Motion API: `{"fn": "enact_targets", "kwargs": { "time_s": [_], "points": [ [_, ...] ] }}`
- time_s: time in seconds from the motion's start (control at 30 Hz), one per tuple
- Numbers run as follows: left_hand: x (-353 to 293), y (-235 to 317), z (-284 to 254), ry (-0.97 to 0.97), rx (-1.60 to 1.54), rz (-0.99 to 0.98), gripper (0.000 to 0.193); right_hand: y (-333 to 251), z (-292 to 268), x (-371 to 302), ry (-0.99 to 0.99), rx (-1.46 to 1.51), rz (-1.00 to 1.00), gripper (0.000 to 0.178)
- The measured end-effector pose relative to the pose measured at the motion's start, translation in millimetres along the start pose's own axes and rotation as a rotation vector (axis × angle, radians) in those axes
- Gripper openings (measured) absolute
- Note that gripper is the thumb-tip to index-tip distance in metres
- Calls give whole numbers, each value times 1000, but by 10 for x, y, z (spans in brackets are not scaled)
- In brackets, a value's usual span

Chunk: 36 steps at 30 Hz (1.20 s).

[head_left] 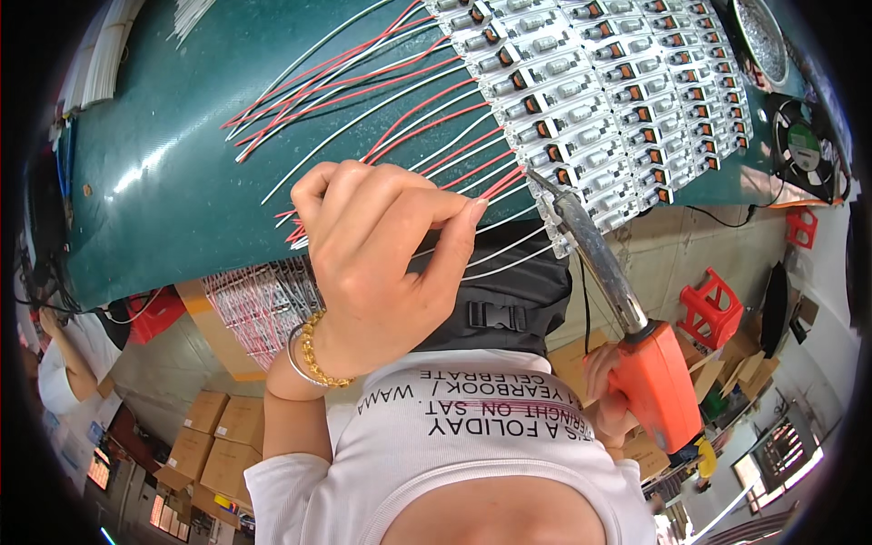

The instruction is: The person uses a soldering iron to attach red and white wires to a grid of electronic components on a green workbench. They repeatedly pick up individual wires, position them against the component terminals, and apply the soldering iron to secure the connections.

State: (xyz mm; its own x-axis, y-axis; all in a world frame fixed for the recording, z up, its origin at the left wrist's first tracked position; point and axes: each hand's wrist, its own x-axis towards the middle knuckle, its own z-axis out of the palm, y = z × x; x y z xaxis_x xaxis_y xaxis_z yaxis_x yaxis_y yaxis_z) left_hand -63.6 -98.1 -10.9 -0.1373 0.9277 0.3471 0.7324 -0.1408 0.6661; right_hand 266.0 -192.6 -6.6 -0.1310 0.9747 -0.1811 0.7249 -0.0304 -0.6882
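Note:
My left hand (381, 241) is closed in a pinch on a red wire (505, 184), thumb and forefinger pressed together near the edge of the panel. My right hand (607, 389), partly hidden, grips the orange handle of a soldering iron (622, 300). The iron's tip points at the near left corner of a panel of small white modules (590, 118), close to the end of the pinched wire. Each module carries small black, orange and clear parts. Red and white wires (400, 113) run leftward from the panel's left edge across the green tabletop (182, 173).
A dish of metallic bits (761, 41) and a black fan (803, 145) stand at the far right. Bundled white strips (95, 59) lie at the far left. Below the table are a box of wired modules (263, 304), red stools (710, 309) and cartons (227, 445). Another person (68, 363) is at left.

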Motion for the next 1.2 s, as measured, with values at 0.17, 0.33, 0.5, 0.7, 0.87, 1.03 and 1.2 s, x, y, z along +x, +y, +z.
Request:
{"fn": "enact_targets", "kwargs": {
  "time_s": [0.17, 0.33, 0.5, 0.7, 0.87, 1.03, 1.2],
  "points": [
    [3, 12, 5, 1, 5, -4, 13, 103, -8, -88, 56, -19, 123, 62],
    [-1, 12, 22, 13, 11, 7, 13, 46, -28, 43, -44, 184, -68, 68],
    [2, 30, 29, 43, -24, -43, 13, -107, -32, 83, -47, 179, -63, 78],
    [-28, 82, -31, -58, -33, -48, 13, -107, -60, 52, -66, 109, -56, 62],
    [-45, 71, -20, -43, -4, -15, 15, -163, -99, 38, -80, 31, -20, 49],
    [-62, 68, -5, -32, 4, -6, 15, -261, -44, 50, -12, -45, 60, 32],
    [-66, 55, 15, -10, 19, 3, 16, 28, -113, -87, -64, -43, -9, 26]
  ]
}}
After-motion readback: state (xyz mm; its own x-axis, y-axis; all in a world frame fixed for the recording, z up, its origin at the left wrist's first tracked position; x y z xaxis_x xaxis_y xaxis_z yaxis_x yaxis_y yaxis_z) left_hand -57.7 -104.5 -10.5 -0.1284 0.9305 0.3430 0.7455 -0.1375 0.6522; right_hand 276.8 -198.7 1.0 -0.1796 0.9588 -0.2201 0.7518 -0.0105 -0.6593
